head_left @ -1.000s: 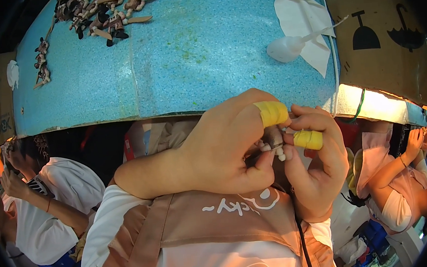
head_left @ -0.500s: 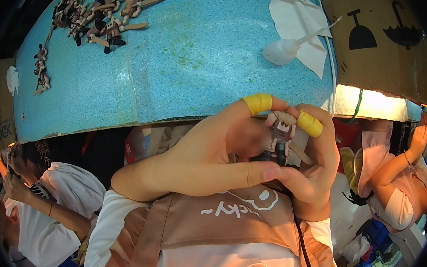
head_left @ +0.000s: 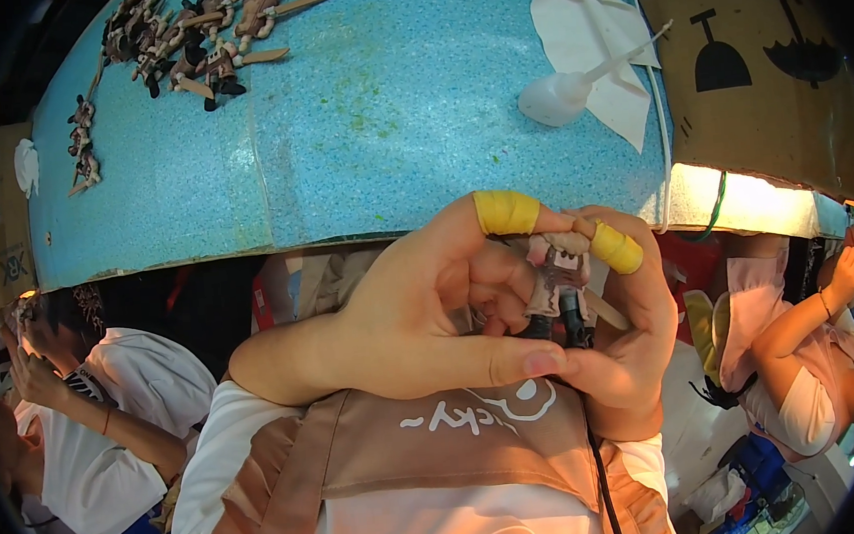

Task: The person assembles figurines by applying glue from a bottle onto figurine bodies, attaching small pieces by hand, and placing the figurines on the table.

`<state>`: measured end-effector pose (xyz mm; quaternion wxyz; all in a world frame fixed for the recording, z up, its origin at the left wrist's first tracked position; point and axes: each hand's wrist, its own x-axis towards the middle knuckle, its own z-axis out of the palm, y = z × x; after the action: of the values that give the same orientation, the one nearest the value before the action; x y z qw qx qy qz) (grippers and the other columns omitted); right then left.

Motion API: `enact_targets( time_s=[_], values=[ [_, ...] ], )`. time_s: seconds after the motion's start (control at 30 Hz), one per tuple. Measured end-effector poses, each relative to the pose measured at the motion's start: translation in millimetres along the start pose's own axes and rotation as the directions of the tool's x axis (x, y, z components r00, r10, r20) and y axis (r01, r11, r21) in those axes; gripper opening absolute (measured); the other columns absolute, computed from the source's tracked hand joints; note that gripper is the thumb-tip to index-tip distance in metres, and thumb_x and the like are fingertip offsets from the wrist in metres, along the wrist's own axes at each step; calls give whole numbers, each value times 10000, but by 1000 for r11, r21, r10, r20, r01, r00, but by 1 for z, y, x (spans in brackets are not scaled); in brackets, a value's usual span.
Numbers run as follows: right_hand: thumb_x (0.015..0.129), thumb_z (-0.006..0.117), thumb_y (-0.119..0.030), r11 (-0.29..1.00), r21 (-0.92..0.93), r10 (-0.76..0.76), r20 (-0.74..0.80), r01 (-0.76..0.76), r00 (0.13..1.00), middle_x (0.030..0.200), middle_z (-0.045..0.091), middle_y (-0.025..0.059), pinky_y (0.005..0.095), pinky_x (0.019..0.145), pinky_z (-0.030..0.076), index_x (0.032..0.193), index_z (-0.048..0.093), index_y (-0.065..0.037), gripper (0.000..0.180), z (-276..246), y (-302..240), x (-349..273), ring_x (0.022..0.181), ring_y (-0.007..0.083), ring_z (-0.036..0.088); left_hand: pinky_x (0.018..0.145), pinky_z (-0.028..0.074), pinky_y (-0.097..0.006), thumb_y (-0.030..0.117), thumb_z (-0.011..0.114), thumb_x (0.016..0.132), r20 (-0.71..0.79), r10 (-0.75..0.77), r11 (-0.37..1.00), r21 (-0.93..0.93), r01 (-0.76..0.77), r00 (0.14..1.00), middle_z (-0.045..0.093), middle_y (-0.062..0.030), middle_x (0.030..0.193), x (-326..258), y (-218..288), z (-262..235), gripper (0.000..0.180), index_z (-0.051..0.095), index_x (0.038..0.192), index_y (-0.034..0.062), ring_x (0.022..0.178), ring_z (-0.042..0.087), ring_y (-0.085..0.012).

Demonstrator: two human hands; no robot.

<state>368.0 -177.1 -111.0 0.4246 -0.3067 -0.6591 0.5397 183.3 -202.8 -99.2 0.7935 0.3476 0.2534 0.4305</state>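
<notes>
A small toy figurine (head_left: 564, 274) with a brown and beige outfit and black boots is held between both hands, just off the table's near edge. It stands roughly upright, boots down, with a flat tan blade-like piece (head_left: 606, 311) at its right. My left hand (head_left: 391, 315) closes on it from the left, yellow tape around the index finger. From the right, my right hand (head_left: 643, 335) grips it too, its index finger also taped yellow. The two index fingertips meet above the figurine's head, and the thumbs meet below its boots. Parts of the figurine are hidden behind the fingers.
More figurines with tan blades lie piled (head_left: 198, 39) at the table's far left, others in a small row (head_left: 82, 144). A white squeeze bottle (head_left: 554, 99) with a thin nozzle rests by white paper (head_left: 589, 28). A cardboard box (head_left: 767, 120) stands right. People sit on both sides.
The figurine has shifted slightly down, and its boots show more plainly. My left fingers have moved a little behind it. Both hands keep their hold.
</notes>
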Motion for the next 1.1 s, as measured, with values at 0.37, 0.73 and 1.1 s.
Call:
enact_targets(
  time_s=[0.37, 0.73, 1.1],
  values=[
    [588, 786, -232, 998, 46, -51, -30, 53, 998, 1084, 452, 208, 346, 800, 439, 1118, 454, 59, 690, -1, 4, -3, 954, 277, 516, 857, 437, -339, -51, 672, 699, 0, 30, 999, 39, -30, 1000, 439, -218, 1204, 0, -3, 2, 701, 260, 1264, 2, 1113, 470, -264],
    [616, 760, -84, 941, 339, 28, -61, -5, 998, 1112, 421, 174, 351, 833, 436, 1153, 423, 47, 648, 14, -8, 1, 1001, 274, 516, 953, 348, -390, -49, 610, 752, 84, 84, 996, 2, -85, 993, 426, -211, 1211, 3, -7, -3, 702, 196, 1315, 3, 1138, 439, -281],
    [563, 720, -46, 632, -733, -296, 73, 252, 952, 875, 559, 109, 371, 723, 446, 929, 557, -26, 401, 5, -11, 6, 869, 282, 536, 842, 398, -283, 58, 543, 798, -35, -49, 995, -86, 46, 998, 445, -122, 1162, 7, 0, 1, 675, 159, 1353, 78, 1030, 469, -168]
  ],
)
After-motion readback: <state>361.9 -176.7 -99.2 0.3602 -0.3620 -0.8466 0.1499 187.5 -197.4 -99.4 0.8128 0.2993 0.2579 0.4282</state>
